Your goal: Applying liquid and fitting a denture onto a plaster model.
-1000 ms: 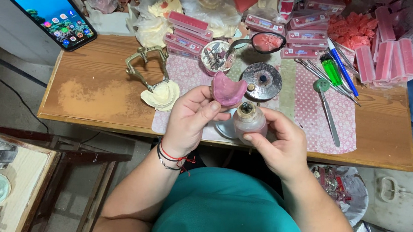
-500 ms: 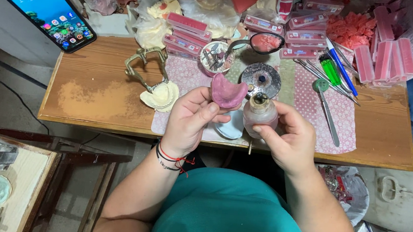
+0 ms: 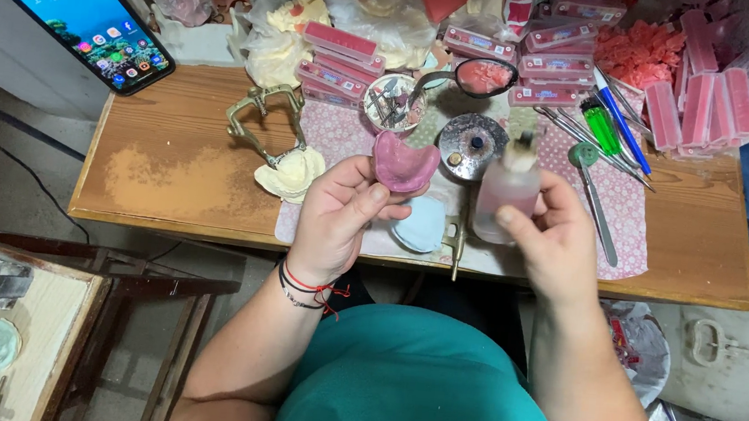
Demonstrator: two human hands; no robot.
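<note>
hands hold pink plate and bottle.

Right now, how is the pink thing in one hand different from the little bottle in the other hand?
The pink curved plate is flat, horseshoe-shaped and solid pink; the small bottle is tall, round and see-through with a pale pink tint. The plate is pinched at its edge by the left hand; the bottle stands upright, wrapped by the right hand. Both are held above the wooden table.
</note>
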